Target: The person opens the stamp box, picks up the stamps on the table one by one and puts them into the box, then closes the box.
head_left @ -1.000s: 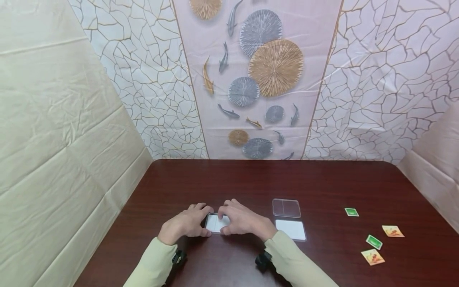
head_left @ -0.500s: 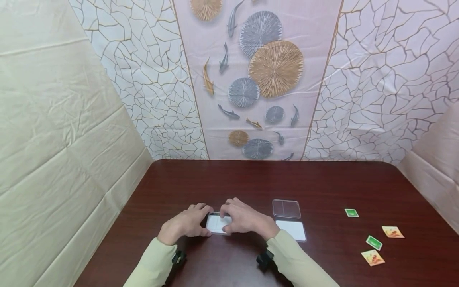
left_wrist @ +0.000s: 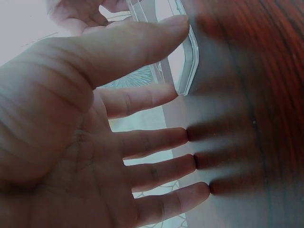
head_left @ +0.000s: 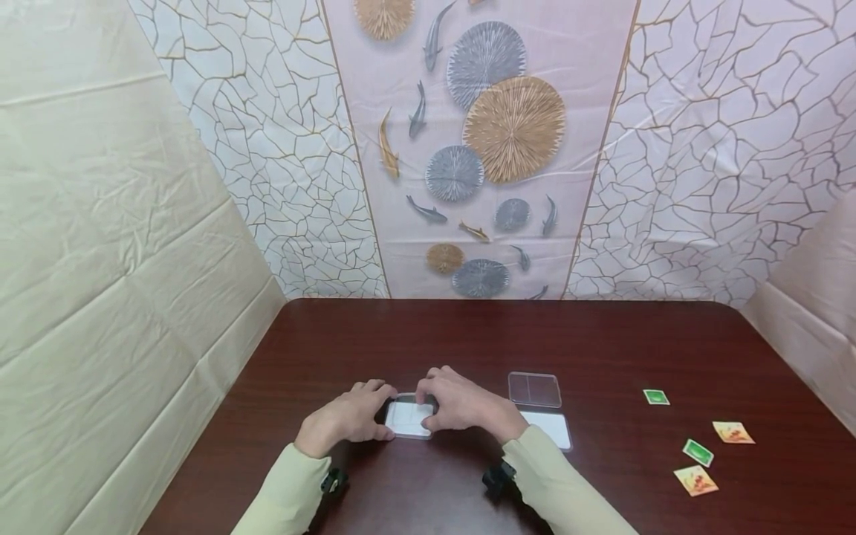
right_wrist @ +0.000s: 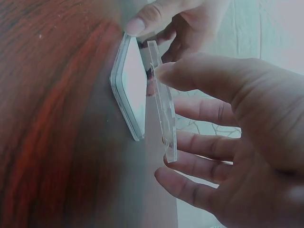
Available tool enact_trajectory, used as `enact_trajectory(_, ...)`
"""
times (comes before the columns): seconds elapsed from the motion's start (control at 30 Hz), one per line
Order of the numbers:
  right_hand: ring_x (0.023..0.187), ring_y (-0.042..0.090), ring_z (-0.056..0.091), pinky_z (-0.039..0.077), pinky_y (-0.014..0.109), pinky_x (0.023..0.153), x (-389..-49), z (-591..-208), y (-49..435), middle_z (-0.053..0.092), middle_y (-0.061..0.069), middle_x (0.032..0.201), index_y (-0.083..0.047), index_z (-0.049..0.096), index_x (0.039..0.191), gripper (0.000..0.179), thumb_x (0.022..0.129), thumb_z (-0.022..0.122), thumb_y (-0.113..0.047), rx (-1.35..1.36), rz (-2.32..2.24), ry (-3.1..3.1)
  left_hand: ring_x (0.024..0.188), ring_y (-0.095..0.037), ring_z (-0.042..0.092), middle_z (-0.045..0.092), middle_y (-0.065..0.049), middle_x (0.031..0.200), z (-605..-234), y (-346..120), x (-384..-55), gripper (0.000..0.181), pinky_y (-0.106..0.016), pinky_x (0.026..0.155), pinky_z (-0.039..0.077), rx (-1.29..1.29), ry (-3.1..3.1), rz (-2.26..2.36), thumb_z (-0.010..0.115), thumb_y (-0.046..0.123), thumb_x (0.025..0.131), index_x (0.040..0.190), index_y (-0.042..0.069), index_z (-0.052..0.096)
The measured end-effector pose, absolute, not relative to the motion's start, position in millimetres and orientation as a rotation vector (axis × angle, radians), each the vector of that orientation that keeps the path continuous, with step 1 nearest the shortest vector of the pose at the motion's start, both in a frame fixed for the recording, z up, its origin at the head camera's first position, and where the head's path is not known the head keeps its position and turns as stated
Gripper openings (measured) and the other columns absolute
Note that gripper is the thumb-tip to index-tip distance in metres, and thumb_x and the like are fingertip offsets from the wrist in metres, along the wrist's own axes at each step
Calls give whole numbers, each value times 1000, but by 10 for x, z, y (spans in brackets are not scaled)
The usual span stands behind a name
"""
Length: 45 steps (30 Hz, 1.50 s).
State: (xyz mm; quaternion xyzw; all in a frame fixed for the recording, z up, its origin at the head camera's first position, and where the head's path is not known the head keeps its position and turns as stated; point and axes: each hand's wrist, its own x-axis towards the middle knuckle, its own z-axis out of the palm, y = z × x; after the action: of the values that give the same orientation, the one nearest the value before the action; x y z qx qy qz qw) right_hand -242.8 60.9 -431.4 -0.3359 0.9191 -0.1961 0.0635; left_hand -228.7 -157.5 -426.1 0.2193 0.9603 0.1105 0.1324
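Observation:
On the table lies a clear plastic case (head_left: pixel 405 423) with a white, flat filling. My left hand (head_left: pixel 351 413) grips its left end, thumb at the near edge and index finger at the far edge. In the left wrist view, the other fingertips of that hand touch the tabletop. My right hand (head_left: pixel 464 401) pinches a clear plastic lid (right_wrist: pixel 167 111) between thumb and fingers. The right wrist view shows this lid tilted and raised just off the case's white face (right_wrist: pixel 133 85), with a gap between them.
Right of my hands lies another clear lid (head_left: pixel 534 389), with a second white-filled case (head_left: pixel 550 429) in front of it, partly behind my right forearm. Farther right are two green cards (head_left: pixel 656 397) and two orange-and-cream cards (head_left: pixel 695 481). A patterned cloth (head_left: pixel 481 223) hangs behind the table.
My right hand has moved slightly right and away, baring more of the case's white filling and its far edge. The left hand has stayed in place.

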Motion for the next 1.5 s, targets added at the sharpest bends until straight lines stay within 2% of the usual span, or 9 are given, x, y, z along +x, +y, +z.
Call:
enact_trajectory(0.33, 92, 16, 45, 40, 28, 77, -2499, -4317, 701, 57, -1, 98, -16, 68, 100, 26, 78, 78, -26, -974, -652, 2795, 127, -34, 48, 50, -14, 141, -4287, -1584, -2299, 55, -49, 99, 45, 640, 2792, 307, 81, 33, 79, 126, 16, 58)
enact_trajectory(0.63, 98, 17, 44, 42, 30, 78, -2531, -4301, 728, 56, -2, 106, -18, 66, 104, 25, 83, 75, -27, -878, -707, 2776, 127, -34, 48, 49, -15, 141, -4271, -1575, -2287, 54, -49, 99, 46, 625, 2784, 312, 81, 32, 79, 126, 16, 58)
enact_trajectory(1.33, 105, 22, 47, 45, 36, 84, -2584, -4343, 742, 58, 6, 120, -16, 65, 103, 21, 87, 73, -26, -802, -810, 2822, 125, -32, 48, 49, -14, 142, -4288, -1566, -2301, 52, -48, 97, 46, 613, 2782, 291, 81, 34, 80, 124, 17, 58)
enact_trajectory(1.5, 105, 24, 48, 45, 37, 85, -2596, -4328, 722, 58, 7, 119, -14, 65, 102, 20, 87, 73, -24, -826, -832, 2826, 125, -32, 48, 49, -14, 142, -4284, -1561, -2306, 53, -49, 97, 46, 600, 2778, 286, 81, 35, 80, 124, 17, 58)
